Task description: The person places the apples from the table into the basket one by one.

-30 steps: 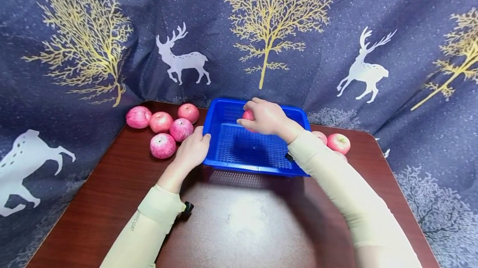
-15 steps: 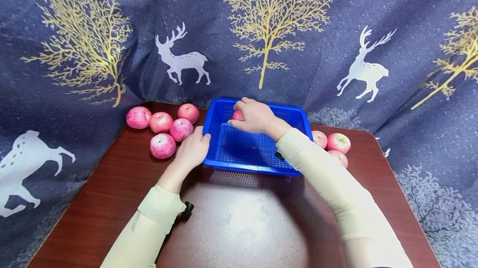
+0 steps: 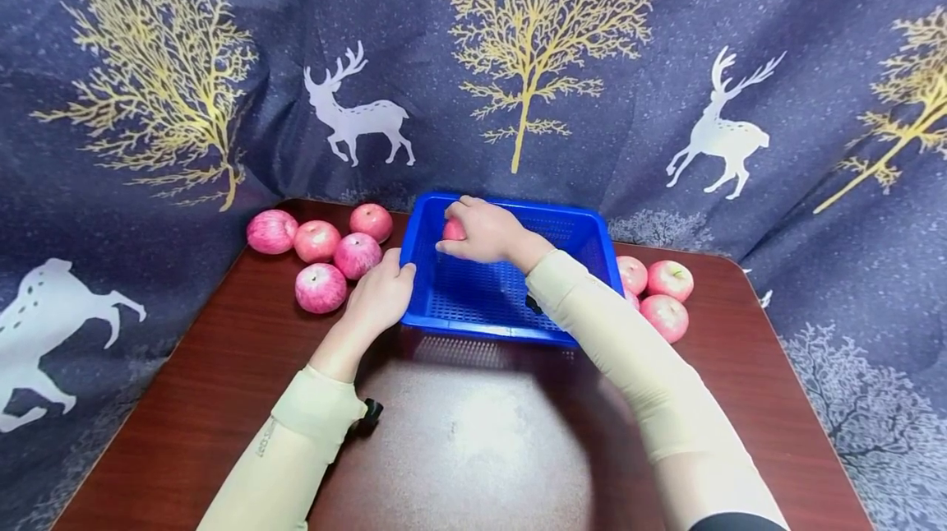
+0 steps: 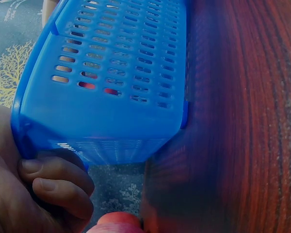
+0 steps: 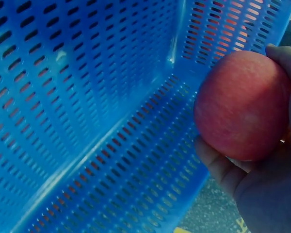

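Clamping left hand (image 3: 381, 294) fingers round the basket rim (image 3: 481, 332), likely for steadiness; gripping an apple (image 5: 245, 104) in right hand (image 3: 484, 231) fingers (curled, probably against dropping).

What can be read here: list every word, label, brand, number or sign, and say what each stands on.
Dark lettering on the left sleeve: there, but too small and blurred to read.
Blue basket: no text to be seen.
Held apple: no sticker or lettering on the side that shows.
Backdrop: printed deer and trees, no words or numbers to be seen.
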The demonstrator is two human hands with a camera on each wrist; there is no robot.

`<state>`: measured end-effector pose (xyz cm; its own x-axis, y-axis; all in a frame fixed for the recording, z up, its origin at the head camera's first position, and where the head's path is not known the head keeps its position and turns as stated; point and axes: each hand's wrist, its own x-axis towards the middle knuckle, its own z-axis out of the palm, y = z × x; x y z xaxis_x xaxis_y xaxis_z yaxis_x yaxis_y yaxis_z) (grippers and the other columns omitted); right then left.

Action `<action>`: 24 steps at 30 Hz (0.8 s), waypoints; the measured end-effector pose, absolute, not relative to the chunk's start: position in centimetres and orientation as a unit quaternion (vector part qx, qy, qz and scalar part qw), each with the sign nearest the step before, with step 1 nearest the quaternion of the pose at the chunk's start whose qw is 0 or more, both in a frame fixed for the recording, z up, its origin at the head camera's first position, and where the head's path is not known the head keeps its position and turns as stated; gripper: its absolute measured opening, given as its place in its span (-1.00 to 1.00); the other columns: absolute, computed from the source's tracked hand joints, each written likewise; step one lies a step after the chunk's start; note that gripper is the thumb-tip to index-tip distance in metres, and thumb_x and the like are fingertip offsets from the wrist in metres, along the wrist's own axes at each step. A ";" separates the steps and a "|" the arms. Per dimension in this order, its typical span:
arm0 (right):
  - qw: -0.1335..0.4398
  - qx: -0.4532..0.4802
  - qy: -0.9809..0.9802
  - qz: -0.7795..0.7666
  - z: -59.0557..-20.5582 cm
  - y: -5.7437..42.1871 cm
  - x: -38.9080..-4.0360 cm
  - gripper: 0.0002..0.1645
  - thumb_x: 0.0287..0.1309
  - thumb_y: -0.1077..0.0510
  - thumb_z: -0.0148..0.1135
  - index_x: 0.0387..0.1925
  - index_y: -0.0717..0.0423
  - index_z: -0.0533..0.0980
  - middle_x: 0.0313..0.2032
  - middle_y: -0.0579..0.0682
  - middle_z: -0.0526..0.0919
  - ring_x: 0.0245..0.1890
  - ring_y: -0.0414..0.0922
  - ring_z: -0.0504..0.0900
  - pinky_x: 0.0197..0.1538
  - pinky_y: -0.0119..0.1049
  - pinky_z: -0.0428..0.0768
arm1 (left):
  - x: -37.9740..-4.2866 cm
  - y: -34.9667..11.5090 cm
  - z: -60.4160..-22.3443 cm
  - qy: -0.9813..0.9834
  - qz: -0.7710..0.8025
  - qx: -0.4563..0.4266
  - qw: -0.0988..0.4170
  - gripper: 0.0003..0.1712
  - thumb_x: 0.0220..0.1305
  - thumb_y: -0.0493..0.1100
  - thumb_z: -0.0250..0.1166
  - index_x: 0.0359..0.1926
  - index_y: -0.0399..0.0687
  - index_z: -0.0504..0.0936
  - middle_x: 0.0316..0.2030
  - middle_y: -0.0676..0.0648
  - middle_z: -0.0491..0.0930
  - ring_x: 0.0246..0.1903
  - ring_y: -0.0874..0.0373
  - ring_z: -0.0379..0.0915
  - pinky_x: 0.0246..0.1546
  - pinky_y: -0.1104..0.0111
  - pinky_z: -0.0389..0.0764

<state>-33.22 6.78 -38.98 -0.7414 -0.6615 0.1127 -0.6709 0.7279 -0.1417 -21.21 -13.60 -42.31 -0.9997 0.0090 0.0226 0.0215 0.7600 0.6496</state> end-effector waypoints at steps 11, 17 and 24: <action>0.045 0.391 -0.918 0.058 -40.4 5.8 -34.1 -0.23 0.11 -0.40 0.22 0.12 0.06 0.44 0.01 0.01 0.50 -0.06 -0.08 0.48 -0.03 -0.18 0.51 | -21.1 -13.5 -42.1 -0.937 -0.350 -0.010 0.007 -0.44 0.52 0.10 -0.15 0.35 -0.11 0.27 0.18 -0.22 0.49 0.10 -0.16 0.44 0.08 -0.08 0.42; 0.041 0.397 -0.916 0.040 -41.1 5.2 -34.4 -0.18 0.11 -0.43 0.19 0.17 0.07 0.42 0.04 0.01 0.49 0.00 -0.07 0.47 0.04 -0.20 0.49 | -21.0 -13.5 -42.3 -0.936 -0.353 -0.004 0.002 -0.43 0.52 0.13 -0.15 0.36 -0.08 0.26 0.17 -0.20 0.49 0.10 -0.14 0.44 0.08 -0.09 0.42; 0.039 0.395 -0.917 0.042 -41.6 4.7 -34.6 -0.14 0.08 -0.43 0.23 0.18 0.09 0.40 0.05 0.01 0.47 0.01 -0.09 0.45 0.04 -0.21 0.48 | -20.9 -13.6 -42.4 -0.935 -0.355 -0.003 -0.004 -0.43 0.52 0.14 -0.16 0.37 -0.06 0.25 0.17 -0.19 0.50 0.09 -0.13 0.46 0.07 -0.08 0.43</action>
